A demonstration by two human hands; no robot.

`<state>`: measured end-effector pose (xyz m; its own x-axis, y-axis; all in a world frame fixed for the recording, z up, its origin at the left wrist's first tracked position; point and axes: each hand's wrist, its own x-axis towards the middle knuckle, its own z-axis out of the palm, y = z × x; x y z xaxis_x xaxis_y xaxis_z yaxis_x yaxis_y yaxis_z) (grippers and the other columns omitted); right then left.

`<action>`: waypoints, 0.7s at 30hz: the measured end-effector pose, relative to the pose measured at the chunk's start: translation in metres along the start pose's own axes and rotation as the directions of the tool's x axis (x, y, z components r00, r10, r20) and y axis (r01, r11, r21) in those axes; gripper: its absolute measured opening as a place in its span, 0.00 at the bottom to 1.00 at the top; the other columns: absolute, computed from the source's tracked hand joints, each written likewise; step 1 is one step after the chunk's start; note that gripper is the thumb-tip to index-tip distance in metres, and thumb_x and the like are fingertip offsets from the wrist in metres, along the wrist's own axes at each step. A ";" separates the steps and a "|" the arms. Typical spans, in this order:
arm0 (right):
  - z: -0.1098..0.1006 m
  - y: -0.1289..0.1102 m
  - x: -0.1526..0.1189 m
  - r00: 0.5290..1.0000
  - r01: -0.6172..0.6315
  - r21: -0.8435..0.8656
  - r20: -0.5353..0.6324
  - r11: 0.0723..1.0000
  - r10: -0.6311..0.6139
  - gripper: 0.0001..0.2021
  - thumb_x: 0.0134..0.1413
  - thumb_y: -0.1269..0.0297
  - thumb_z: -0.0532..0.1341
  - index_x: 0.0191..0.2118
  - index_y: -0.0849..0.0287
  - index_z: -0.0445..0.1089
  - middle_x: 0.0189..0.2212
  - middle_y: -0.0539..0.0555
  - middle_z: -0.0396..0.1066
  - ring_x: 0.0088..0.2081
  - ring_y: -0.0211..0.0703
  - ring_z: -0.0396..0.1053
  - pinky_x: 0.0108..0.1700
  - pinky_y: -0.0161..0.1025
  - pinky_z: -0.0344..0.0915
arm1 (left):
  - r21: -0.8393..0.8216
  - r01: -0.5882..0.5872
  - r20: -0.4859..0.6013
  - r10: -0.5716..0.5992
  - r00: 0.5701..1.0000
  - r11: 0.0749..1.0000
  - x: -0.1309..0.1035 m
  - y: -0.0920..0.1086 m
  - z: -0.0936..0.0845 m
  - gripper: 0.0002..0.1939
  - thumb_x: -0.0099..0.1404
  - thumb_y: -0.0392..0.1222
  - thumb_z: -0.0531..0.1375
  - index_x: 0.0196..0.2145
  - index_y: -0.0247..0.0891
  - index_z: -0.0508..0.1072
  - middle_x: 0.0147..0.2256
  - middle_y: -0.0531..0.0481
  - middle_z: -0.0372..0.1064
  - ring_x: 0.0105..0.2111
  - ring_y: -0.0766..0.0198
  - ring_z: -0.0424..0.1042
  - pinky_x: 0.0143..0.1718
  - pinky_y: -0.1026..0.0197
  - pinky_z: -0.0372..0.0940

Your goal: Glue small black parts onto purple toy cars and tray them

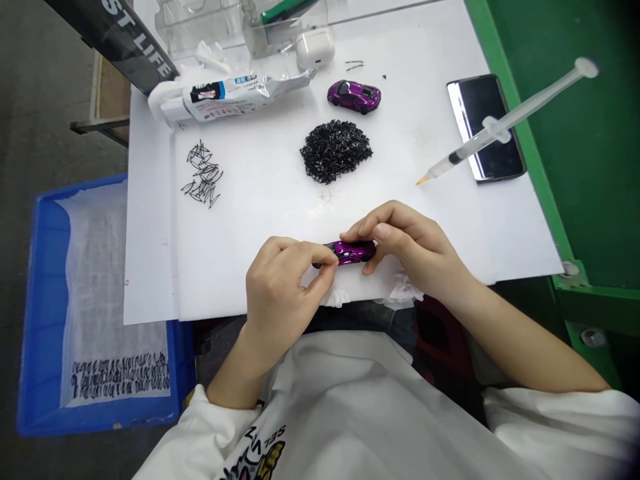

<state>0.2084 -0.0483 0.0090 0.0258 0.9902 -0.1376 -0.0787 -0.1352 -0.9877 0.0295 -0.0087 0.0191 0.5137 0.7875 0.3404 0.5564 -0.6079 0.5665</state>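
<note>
A purple toy car [356, 252] is at the front edge of the white work surface. My right hand [407, 247] holds its right end between the thumb and fingers. Over the car's left part, my left hand [293, 280] is closed in a pinch, thumb and forefinger pressed together against it. Whatever those fingertips hold, if anything, is hidden. Beyond my hands lies a heap of small black pieces [335, 152]. A second purple toy car [354, 97] stands behind the heap. Thin black curved pieces [203, 177] lie loosely scattered on the left.
A syringe [475, 143] with an orange tip rests across a phone [493, 127] at right. A white tube [235, 97], a white case [315, 48] and clear plastic trays [200, 23] line the back. At lower left, a blue bin [45, 300] holds rows of small dark parts.
</note>
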 end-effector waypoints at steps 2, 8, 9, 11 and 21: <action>0.000 0.000 -0.001 1.000 0.004 -0.003 0.015 1.000 -0.004 0.10 0.57 0.56 0.56 0.35 0.56 0.67 0.37 0.53 0.71 0.40 0.40 0.69 0.28 0.33 0.72 | 0.023 -0.017 0.022 0.016 1.000 1.000 0.001 0.003 0.000 0.08 0.59 0.30 0.60 0.29 0.43 0.69 0.26 0.58 0.71 0.30 0.64 0.66 0.29 0.61 0.63; -0.002 0.001 -0.002 0.999 -0.011 -0.026 0.037 1.000 0.012 0.09 0.58 0.56 0.55 0.36 0.55 0.67 0.36 0.53 0.70 0.39 0.40 0.69 0.28 0.34 0.72 | -0.021 0.092 0.187 -0.086 0.979 0.996 0.005 0.006 -0.001 0.11 0.58 0.28 0.58 0.37 0.42 0.67 0.32 0.57 0.71 0.33 0.64 0.68 0.36 0.60 0.64; -0.002 0.001 -0.003 0.999 -0.015 -0.036 0.037 0.999 0.016 0.09 0.58 0.56 0.55 0.35 0.55 0.67 0.36 0.53 0.71 0.38 0.40 0.69 0.28 0.33 0.72 | -0.009 0.100 0.217 -0.096 0.972 0.995 0.005 0.006 -0.002 0.12 0.58 0.29 0.58 0.39 0.42 0.66 0.35 0.55 0.71 0.35 0.63 0.68 0.37 0.59 0.64; -0.002 0.001 -0.004 0.999 -0.022 -0.057 0.042 0.998 0.025 0.08 0.58 0.57 0.55 0.35 0.55 0.67 0.35 0.53 0.71 0.36 0.39 0.69 0.26 0.33 0.70 | 0.012 0.113 0.268 -0.112 0.957 0.994 0.005 0.004 -0.002 0.15 0.58 0.32 0.59 0.43 0.42 0.65 0.40 0.53 0.69 0.40 0.60 0.67 0.41 0.57 0.64; -0.002 0.005 -0.006 0.949 0.304 -0.431 0.057 0.850 -0.311 0.06 0.53 0.68 0.57 0.38 0.55 0.64 0.39 0.54 0.69 0.41 0.44 0.67 0.35 0.40 0.66 | -0.044 0.137 0.239 -0.122 0.963 0.990 -0.002 -0.005 0.008 0.19 0.57 0.34 0.59 0.45 0.41 0.62 0.39 0.51 0.70 0.41 0.58 0.67 0.43 0.53 0.61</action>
<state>0.2095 -0.0549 0.0045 -0.0075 0.9836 0.1803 0.3700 0.1703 -0.9133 0.0308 -0.0082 0.0096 0.5827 0.8088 0.0795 0.5923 -0.4896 0.6398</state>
